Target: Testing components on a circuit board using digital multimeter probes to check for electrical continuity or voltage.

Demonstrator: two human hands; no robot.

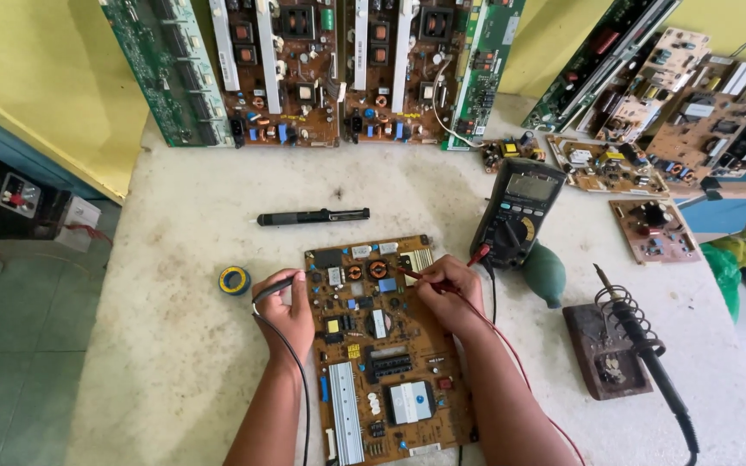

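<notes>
The brown power supply board (382,341) lies flat near the table's (174,362) front edge, and I have both probes on its far end: my left hand (287,311) pinches the black probe (274,287), my right hand (449,298) pinches the red probe (412,274). I judge a tip could slip among the tight-packed coils and bridge neighbouring pins. The leads run to the multimeter (515,211) just right of the board's far corner; a tug might shift it. The soldering iron (641,345) in its stand sits near my right forearm, the tape roll (235,280) left.
</notes>
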